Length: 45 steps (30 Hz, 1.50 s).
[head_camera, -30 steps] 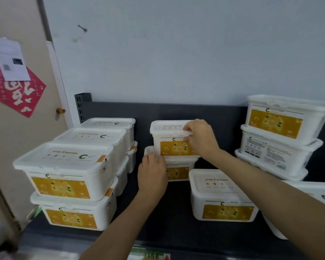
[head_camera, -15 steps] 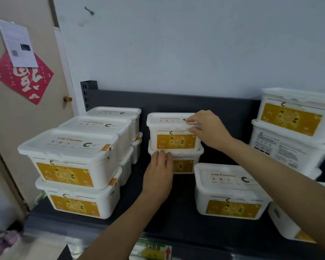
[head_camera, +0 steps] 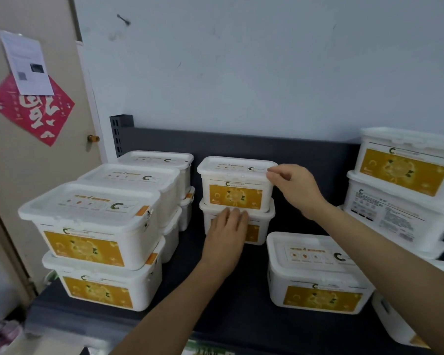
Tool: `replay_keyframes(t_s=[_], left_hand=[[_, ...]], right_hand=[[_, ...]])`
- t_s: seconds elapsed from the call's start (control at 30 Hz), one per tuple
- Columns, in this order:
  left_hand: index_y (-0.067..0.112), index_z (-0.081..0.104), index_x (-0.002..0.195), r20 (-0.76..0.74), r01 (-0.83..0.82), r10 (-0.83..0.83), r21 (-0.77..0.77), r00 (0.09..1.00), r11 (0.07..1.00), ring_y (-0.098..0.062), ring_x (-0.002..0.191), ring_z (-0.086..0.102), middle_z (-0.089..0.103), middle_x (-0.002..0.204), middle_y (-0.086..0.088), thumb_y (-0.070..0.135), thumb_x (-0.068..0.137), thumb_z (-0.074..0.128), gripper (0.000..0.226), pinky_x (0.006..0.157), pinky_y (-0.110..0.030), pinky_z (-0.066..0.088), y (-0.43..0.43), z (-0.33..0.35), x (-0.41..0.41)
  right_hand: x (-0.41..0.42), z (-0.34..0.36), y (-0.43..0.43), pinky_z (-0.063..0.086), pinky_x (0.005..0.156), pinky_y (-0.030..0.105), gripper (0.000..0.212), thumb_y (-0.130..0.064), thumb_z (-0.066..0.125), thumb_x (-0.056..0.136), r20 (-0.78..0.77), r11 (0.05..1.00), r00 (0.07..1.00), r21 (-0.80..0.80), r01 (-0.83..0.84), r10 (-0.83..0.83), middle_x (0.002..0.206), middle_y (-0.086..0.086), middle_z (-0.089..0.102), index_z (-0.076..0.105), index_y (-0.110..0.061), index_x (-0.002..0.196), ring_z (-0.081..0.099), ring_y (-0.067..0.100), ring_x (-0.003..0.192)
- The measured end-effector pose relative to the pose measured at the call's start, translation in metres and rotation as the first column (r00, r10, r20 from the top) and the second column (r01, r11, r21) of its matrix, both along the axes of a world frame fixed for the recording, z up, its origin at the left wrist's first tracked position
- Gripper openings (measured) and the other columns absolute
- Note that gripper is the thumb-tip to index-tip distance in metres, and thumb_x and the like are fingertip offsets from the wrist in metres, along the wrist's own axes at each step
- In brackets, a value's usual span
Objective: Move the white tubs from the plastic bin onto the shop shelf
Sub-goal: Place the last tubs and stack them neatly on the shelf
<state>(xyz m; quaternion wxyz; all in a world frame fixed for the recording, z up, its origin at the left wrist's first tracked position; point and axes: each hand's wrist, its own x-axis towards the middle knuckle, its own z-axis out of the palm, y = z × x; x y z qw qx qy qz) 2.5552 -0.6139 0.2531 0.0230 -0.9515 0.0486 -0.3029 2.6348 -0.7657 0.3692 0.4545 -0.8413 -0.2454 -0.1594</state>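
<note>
stacking looks nearly settled: right hand [head_camera: 291, 187] pinches the upper white plastic tub's [head_camera: 236, 185] lid corner, left hand [head_camera: 227, 233] flat against the lower tub [head_camera: 263, 226], likely squaring them next.

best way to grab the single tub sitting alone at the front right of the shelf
Take the single tub by its two short ends, fingers hooked under the overhanging lid rim, coming from the front and above. Its yellow label faces you, the lid is level and nothing is stacked on it. The left end is clear; the right end sits close to another tub, so that side looks tighter.
</note>
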Motion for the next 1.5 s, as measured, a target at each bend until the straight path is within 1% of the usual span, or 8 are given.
replay_keyframes(t_s=[0.17,0.43,0.57,0.63,0.7,0.8,0.97,1.5], left_hand=[[0.01,0.064,0.085,0.1,0.032,-0.031,-0.009,0.994,0.999,-0.026,0.076,0.063,0.066,0.086,-0.009,0.009,0.052,0.086,0.04,0.063,-0.034,0.053,0.003,0.022,0.023],[0.011,0.063,0.081,0.178,-0.03,0.037,-0.042,0.983,0.999,-0.024,0.069,0.06,0.064,0.082,-0.009,0.006,0.045,0.088,0.043,0.053,-0.03,0.048,0.012,0.018,0.031],[0.011,0.058,0.084,0.213,-0.059,0.154,-0.397,0.965,0.916,-0.021,0.078,0.055,0.058,0.087,-0.006,0.011,0.074,0.076,0.021,0.062,-0.029,0.048,0.007,0.011,0.023],[0.013,0.055,0.09,0.081,-0.054,0.183,-0.774,0.98,0.631,-0.015,0.085,0.055,0.054,0.091,0.002,0.021,0.091,0.061,0.011,0.068,-0.021,0.046,0.001,0.012,0.017],[0.012,0.056,0.099,-0.093,-0.098,0.086,-0.993,0.992,0.065,-0.015,0.092,0.059,0.059,0.094,0.003,0.026,0.095,0.056,0.014,0.074,-0.022,0.05,-0.006,0.015,0.024],[0.011,0.061,0.105,-0.073,-0.046,0.03,-0.843,0.997,-0.536,-0.018,0.086,0.063,0.065,0.098,-0.005,0.018,0.096,0.055,0.013,0.084,-0.034,0.055,-0.014,0.023,0.039],[0.0,0.059,0.11,-0.017,0.08,0.152,-0.79,0.988,-0.608,-0.016,0.081,0.065,0.066,0.103,-0.015,0.01,0.096,0.056,0.017,0.062,-0.021,0.055,-0.019,0.026,0.044],[0.002,0.054,0.117,-0.026,-0.035,-0.023,-0.747,0.999,-0.664,-0.02,0.081,0.061,0.06,0.098,-0.013,0.003,0.094,0.056,0.023,0.062,-0.027,0.054,-0.004,0.042,0.041]], right_hand=[[0.009,-0.005,0.001,0.054,0.09,0.032,0.03,-0.024,0.061,0.091,-0.081,0.993,0.997,0.114,-0.003,0.012,0.118,-0.001,0.063,0.065,-0.015,0.119,0.061,0.011,0.104],[0.006,-0.004,0.017,0.055,0.085,0.029,0.022,-0.02,0.063,0.089,-0.044,0.99,0.998,0.133,-0.046,0.052,0.097,-0.015,0.061,0.07,-0.014,0.11,0.062,0.007,0.093],[0.005,-0.004,0.026,0.051,0.08,0.021,0.021,-0.02,0.062,0.09,-0.002,0.993,0.999,0.107,-0.051,0.051,0.088,-0.024,0.055,0.07,-0.014,0.109,0.058,0.0,0.086],[0.006,-0.004,0.027,0.051,0.08,0.02,0.021,-0.02,0.062,0.09,0.002,0.993,0.999,0.102,-0.052,0.052,0.088,-0.024,0.056,0.07,-0.015,0.109,0.058,-0.001,0.087],[0.006,-0.004,0.027,0.051,0.079,0.019,0.02,-0.02,0.062,0.09,-0.009,0.993,0.998,0.102,-0.056,0.057,0.088,-0.024,0.056,0.071,-0.015,0.108,0.059,0.0,0.086],[0.007,-0.004,0.027,0.051,0.077,0.019,0.021,-0.019,0.063,0.089,-0.024,0.992,0.998,0.114,-0.054,0.057,0.089,-0.023,0.054,0.07,-0.014,0.108,0.059,0.001,0.086],[0.01,-0.004,0.028,0.052,0.078,0.021,0.019,-0.019,0.064,0.089,-0.057,0.991,0.997,0.129,-0.045,0.053,0.092,-0.018,0.058,0.071,-0.014,0.106,0.061,0.005,0.089],[0.01,-0.005,0.033,0.056,0.089,0.036,0.024,-0.019,0.061,0.091,-0.157,0.983,0.986,0.185,-0.022,0.052,0.11,-0.003,0.066,0.067,-0.015,0.114,0.063,0.011,0.1]])
